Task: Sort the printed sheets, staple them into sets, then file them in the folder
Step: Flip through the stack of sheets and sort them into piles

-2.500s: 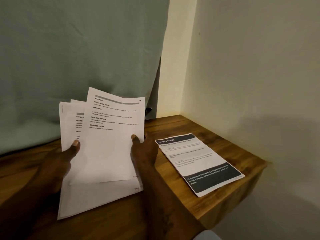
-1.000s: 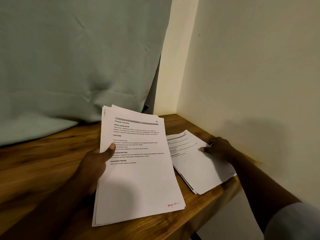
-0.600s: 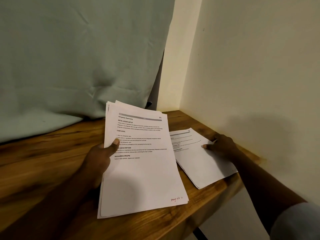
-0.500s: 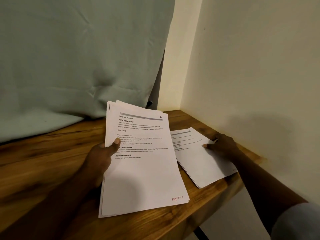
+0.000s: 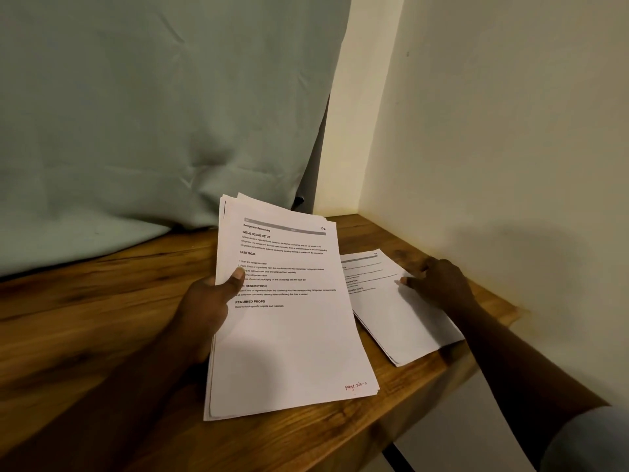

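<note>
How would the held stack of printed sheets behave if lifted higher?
Probably floppy: the white printed paper stack is thin sheets, held by the left hand at one side. Likely to slip apart: its top edges fan.

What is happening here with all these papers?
A person is sorting printed sheets. The left hand grips a thick stack whose top heading reads Refrigerator Restocking. The right hand rests on a smaller pile lying on the wooden table beside the wall. No stapler or folder is in view.
</note>
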